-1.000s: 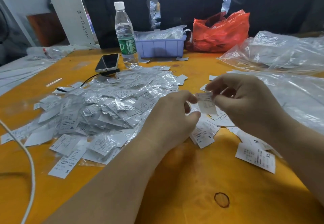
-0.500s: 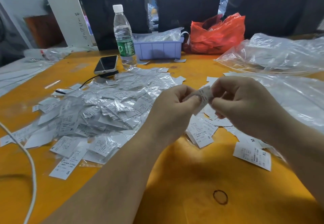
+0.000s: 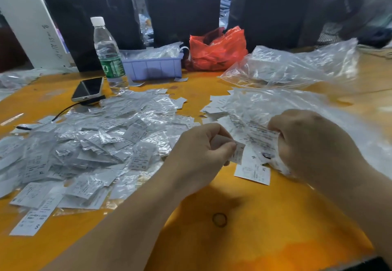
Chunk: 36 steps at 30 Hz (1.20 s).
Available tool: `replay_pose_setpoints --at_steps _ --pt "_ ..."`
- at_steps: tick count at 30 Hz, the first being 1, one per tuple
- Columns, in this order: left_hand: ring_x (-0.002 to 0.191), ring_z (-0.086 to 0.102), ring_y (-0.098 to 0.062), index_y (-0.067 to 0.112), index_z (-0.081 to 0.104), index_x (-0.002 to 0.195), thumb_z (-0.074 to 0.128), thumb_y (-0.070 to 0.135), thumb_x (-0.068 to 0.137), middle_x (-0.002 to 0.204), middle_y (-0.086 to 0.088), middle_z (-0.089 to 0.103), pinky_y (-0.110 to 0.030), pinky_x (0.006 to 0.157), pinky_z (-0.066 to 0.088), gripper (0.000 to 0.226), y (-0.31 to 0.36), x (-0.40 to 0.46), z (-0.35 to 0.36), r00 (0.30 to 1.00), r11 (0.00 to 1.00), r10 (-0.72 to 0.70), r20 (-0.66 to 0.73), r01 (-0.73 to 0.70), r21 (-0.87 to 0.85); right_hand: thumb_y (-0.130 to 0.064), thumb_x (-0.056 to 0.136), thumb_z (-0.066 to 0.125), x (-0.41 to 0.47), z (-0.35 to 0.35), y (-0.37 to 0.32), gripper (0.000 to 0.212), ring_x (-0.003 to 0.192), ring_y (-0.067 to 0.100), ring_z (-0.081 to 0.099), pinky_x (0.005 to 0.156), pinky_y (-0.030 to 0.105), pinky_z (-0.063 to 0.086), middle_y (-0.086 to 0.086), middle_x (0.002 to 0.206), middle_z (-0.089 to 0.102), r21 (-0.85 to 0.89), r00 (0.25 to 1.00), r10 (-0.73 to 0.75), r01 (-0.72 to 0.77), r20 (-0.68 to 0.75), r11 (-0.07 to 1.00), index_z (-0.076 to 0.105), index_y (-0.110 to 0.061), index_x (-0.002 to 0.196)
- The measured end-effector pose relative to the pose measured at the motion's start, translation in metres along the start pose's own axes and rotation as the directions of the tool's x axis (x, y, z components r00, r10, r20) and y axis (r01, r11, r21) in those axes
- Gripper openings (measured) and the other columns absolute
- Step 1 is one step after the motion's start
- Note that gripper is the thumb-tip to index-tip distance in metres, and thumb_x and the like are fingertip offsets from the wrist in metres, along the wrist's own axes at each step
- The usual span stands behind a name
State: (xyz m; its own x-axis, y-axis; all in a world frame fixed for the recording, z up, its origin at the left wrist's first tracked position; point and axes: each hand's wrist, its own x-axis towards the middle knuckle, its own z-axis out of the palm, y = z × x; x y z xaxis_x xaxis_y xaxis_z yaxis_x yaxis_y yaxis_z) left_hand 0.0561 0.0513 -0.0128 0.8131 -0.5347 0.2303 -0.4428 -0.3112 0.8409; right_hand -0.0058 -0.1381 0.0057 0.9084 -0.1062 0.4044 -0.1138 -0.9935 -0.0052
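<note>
Orange surface (image 3: 265,245), seen from the head camera. Containers: a lavender bin (image 3: 152,68) at the back holds crumpled clear packets. Just beside it on its right a red plastic bag (image 3: 216,50) sits with its mouth up, contents not discernible. Further right lies a large clear bag (image 3: 297,65) with pale paper inside, too blurred to read. A heap of bagged labels (image 3: 95,143) covers the surface on the left, near a water bottle (image 3: 108,54) and a phone (image 3: 88,89).

The hands are close together but apart, held just above the surface at centre right. The left hand (image 3: 199,156) pinches a small white label (image 3: 238,154) between thumb and curled fingers, its long axis near upright and its free end pointing down. The right hand (image 3: 314,147) grips a clear sleeve (image 3: 262,138) that slants from upper left to lower right. A loose label marked XL (image 3: 252,174) lies flat beneath them.
</note>
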Motion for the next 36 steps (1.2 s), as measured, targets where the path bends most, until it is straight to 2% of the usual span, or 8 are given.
replay_pose_setpoints --at_steps 4,7,9,18,27,32,34,36 --pt "0.061 0.059 0.003 0.03 0.066 0.081 0.064 0.027 0.092 0.065 0.023 0.062 -0.008 0.052 0.038 0.011 0.001 -0.001 0.004 1.0 0.997 0.02 -0.001 -0.02 0.076 -0.001 0.081 0.049 -0.006 0.002 0.007 0.027 0.076 0.029 0.055 0.061 0.039 0.054 0.006 0.09 0.06 -0.025 0.998 0.065 -0.064 0.019 0.998 0.066 -0.012 0.099" --pt "0.066 0.059 0.003 0.031 0.066 0.08 0.064 0.03 0.091 0.068 0.025 0.062 -0.012 0.056 0.038 0.011 0.0 -0.001 0.006 1.0 0.993 0.015 -0.001 -0.015 0.121 -0.01 0.081 0.059 -0.006 0.007 0.003 0.009 0.063 0.024 0.048 0.055 0.032 0.044 -0.003 0.071 0.045 0.006 0.989 0.082 -0.084 0.122 0.996 0.055 -0.018 0.085" --pt "0.068 0.059 0.002 0.032 0.066 0.08 0.064 0.031 0.091 0.069 0.025 0.063 -0.018 0.06 0.039 0.011 0.0 -0.001 0.006 1.0 0.991 0.018 0.004 -0.018 0.132 -0.013 0.083 0.059 -0.005 0.014 0.004 0.013 0.06 0.022 0.046 0.053 0.03 0.04 -0.004 0.067 0.04 0.036 0.987 0.094 -0.1 0.13 0.994 0.05 -0.019 0.078" --pt "0.07 0.059 0.004 0.033 0.065 0.078 0.065 0.031 0.09 0.069 0.028 0.062 -0.011 0.058 0.037 0.012 -0.002 0.001 0.005 0.999 0.988 0.042 0.01 -0.043 0.147 -0.03 0.098 0.034 -0.005 0.026 0.005 0.017 0.076 0.027 0.042 0.057 0.032 0.034 -0.002 0.076 0.025 -0.125 0.942 0.253 -0.23 0.221 0.965 0.04 -0.022 0.083" --pt "0.07 0.058 0.005 0.032 0.065 0.079 0.065 0.03 0.091 0.07 0.029 0.062 -0.007 0.057 0.037 0.012 -0.003 0.0 0.003 0.997 0.986 0.076 0.003 -0.076 0.15 -0.018 0.088 0.048 -0.003 0.028 -0.005 0.023 0.076 0.021 0.037 0.053 0.029 0.028 -0.006 0.073 0.027 -0.139 0.98 0.155 -0.137 0.126 0.981 0.032 -0.022 0.072" --pt "0.071 0.058 0.005 0.032 0.066 0.08 0.065 0.03 0.091 0.069 0.029 0.061 -0.007 0.058 0.037 0.011 -0.003 -0.001 0.001 0.998 0.988 0.067 -0.003 -0.066 0.141 -0.02 0.089 0.047 -0.005 0.028 -0.004 0.004 0.082 0.022 0.032 0.064 0.031 0.031 0.001 0.087 0.036 -0.117 0.982 0.166 -0.155 0.094 0.981 0.045 -0.018 0.088" --pt "0.072 0.06 0.002 0.032 0.066 0.08 0.065 0.029 0.091 0.07 0.027 0.062 -0.012 0.06 0.039 0.011 -0.004 -0.001 0.001 0.998 0.989 0.063 -0.007 -0.061 0.133 -0.018 0.088 0.048 -0.005 0.027 -0.006 0.01 0.076 0.021 0.037 0.058 0.029 0.031 -0.001 0.077 0.04 -0.104 0.983 0.156 -0.147 0.092 0.984 0.038 -0.019 0.085" --pt "0.073 0.061 0.001 0.032 0.066 0.08 0.065 0.029 0.09 0.071 0.026 0.063 -0.018 0.062 0.04 0.011 -0.004 -0.001 0.001 0.998 0.99 0.06 -0.009 -0.059 0.129 -0.012 0.083 0.05 -0.007 0.026 -0.008 0.018 0.067 0.023 0.037 0.049 0.027 0.024 -0.005 0.064 0.031 -0.109 0.992 0.12 -0.114 0.048 0.988 0.034 -0.019 0.082"
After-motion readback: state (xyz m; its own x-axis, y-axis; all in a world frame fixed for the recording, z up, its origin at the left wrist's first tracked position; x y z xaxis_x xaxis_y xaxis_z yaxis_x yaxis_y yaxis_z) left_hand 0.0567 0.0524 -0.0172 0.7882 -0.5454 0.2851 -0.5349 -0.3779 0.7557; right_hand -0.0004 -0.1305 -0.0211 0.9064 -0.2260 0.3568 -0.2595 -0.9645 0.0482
